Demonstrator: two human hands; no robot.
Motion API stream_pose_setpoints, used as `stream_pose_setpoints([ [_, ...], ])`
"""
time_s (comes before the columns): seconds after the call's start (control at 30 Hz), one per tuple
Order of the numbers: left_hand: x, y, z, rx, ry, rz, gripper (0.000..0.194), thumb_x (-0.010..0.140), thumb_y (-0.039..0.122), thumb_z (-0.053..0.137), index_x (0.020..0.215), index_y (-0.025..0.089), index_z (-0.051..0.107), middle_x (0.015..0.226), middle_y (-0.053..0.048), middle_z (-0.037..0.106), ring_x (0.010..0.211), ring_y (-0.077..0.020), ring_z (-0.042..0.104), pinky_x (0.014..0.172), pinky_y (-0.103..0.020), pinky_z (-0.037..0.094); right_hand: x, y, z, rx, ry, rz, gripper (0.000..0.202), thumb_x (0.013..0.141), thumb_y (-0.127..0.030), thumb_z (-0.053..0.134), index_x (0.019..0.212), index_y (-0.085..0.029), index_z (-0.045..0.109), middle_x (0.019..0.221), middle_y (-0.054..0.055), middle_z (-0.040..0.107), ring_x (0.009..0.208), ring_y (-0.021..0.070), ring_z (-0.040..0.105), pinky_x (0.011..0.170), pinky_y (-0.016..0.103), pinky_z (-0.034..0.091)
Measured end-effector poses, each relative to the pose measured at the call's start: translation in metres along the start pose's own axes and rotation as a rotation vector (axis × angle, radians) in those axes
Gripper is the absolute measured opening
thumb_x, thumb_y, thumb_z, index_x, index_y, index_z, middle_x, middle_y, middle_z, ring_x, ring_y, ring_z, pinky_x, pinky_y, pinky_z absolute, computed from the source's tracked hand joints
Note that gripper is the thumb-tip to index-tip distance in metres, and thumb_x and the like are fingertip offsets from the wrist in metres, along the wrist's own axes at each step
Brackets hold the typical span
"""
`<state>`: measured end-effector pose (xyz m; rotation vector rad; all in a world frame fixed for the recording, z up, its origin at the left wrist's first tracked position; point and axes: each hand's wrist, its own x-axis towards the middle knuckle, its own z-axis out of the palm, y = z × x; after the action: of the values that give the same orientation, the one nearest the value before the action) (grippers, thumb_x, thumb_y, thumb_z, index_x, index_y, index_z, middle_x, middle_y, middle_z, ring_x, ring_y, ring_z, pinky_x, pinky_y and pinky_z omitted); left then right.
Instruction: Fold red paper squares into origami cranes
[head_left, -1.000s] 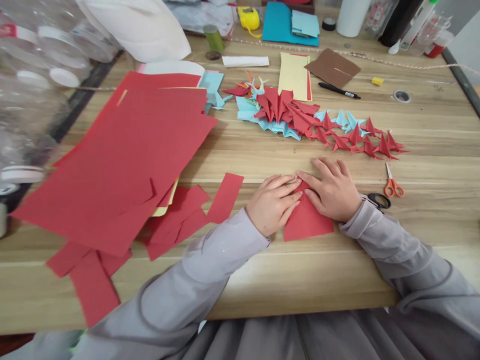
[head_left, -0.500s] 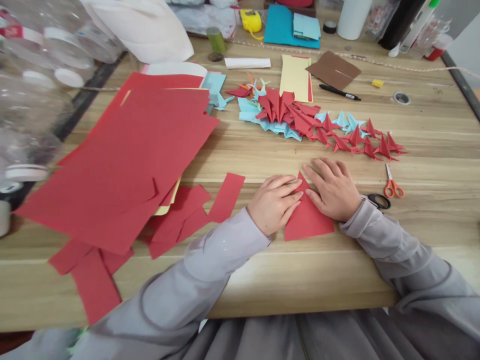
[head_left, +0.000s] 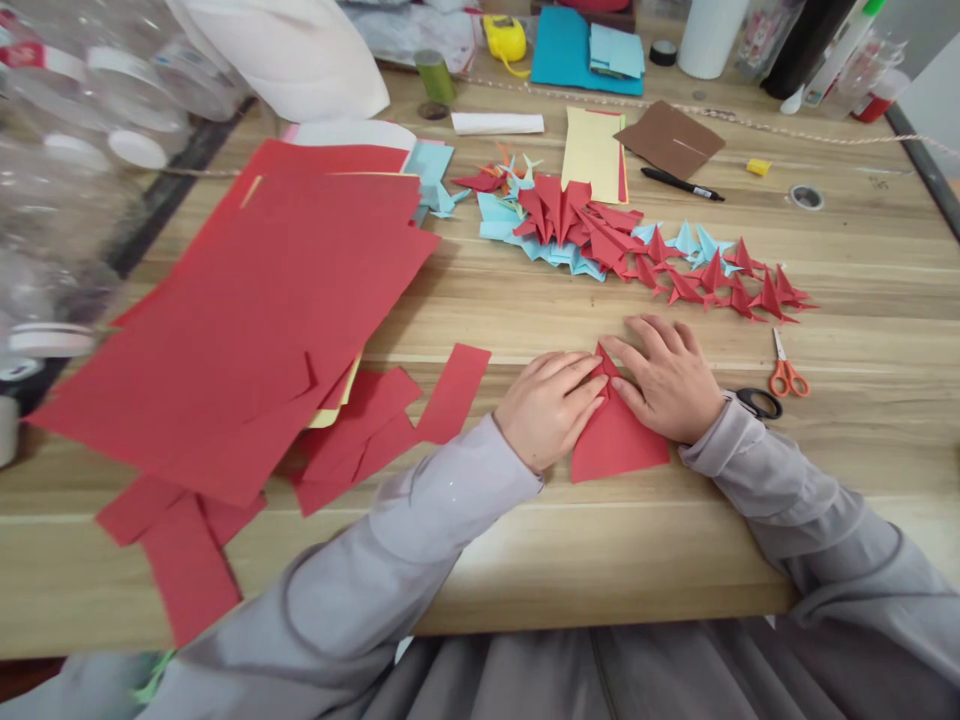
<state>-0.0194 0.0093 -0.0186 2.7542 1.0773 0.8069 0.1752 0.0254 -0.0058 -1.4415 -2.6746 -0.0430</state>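
Basically same fold, right index finger off the tip

Change vs. a second ago: the right hand's [head_left: 664, 380] index finger lay over the tip of the folded red paper [head_left: 619, 440]; now it sits just beside it and the point shows. Left hand [head_left: 550, 412] barely moved. Paper outline looks unchanged, so my read: same pressing step, no new fold made.

Paper lies on the worktop [head_left: 525, 560] between both hands, narrow point away from the person, broad edge toward them. Left fingers extended, close together, laid on its left side near the top. Right fingers spread wide, thumb and index at its right edge. Neither hand closed around anything.

Materials: working piece is matte red, roughly triangular, flat, with a crease near the top. Red strips [head_left: 454, 392] to the left, straight-cut, same color; big smooth red sheets [head_left: 262, 280] beyond. Folded red pieces [head_left: 556, 212] past the hands: sharp pleats, spiky points, some light blue among them. Worktop has wood grain. Orange-handled scissors [head_left: 787, 378] right of the right hand, metal blades pointing away.
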Motion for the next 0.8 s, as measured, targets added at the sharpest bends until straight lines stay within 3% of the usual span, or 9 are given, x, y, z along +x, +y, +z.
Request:
stream_pose_setpoints([
  [0.17, 0.000, -0.001, 0.000, 0.031, -0.023, 0.021, 0.029, 0.089, 0.019, 0.043, 0.110, 0.013, 0.062, 0.120, -0.013, 0.061, 0.109, -0.0247, 0.056, 0.090, -0.044, 0.048, 0.000, -0.001, -0.002, -0.005, -0.005, -0.010, 0.046, 0.091, -0.043, 0.036, 0.132, -0.026, 0.044, 0.137, 0.016, 0.040, 0.125, 0.0332, 0.032, 0.097, 0.051, 0.024],
  [0.4, 0.001, -0.002, -0.002, 0.017, -0.012, 0.012, 0.027, 0.089, 0.022, 0.044, 0.105, 0.014, 0.064, 0.113, -0.011, 0.066, 0.107, -0.0236, 0.058, 0.091, -0.043, 0.048, -0.005, -0.007, -0.003, -0.037, 0.009, -0.005, 0.045, 0.090, -0.034, 0.039, 0.133, -0.022, 0.044, 0.140, 0.016, 0.038, 0.125, 0.0338, 0.032, 0.098, 0.051, 0.024],
  [0.57, 0.001, -0.002, -0.005, -0.033, -0.007, 0.002, 0.026, 0.087, 0.023, 0.046, 0.102, 0.012, 0.064, 0.113, -0.013, 0.066, 0.108, -0.0249, 0.058, 0.093, -0.044, 0.047, -0.009, -0.015, -0.004, -0.029, 0.019, -0.017, 0.045, 0.089, -0.029, 0.039, 0.133, -0.019, 0.044, 0.138, 0.015, 0.042, 0.125, 0.0331, 0.033, 0.099, 0.050, 0.024],
  [0.8, 0.001, -0.003, -0.007, -0.048, -0.013, 0.021, 0.027, 0.085, 0.019, 0.045, 0.103, 0.009, 0.063, 0.114, -0.016, 0.065, 0.109, -0.0263, 0.058, 0.093, -0.047, 0.046, -0.009, -0.020, -0.004, -0.009, 0.093, -0.029, 0.035, 0.091, -0.027, 0.037, 0.118, -0.016, 0.056, 0.125, 0.013, 0.055, 0.116, 0.0262, 0.042, 0.104, 0.048, 0.020],
])
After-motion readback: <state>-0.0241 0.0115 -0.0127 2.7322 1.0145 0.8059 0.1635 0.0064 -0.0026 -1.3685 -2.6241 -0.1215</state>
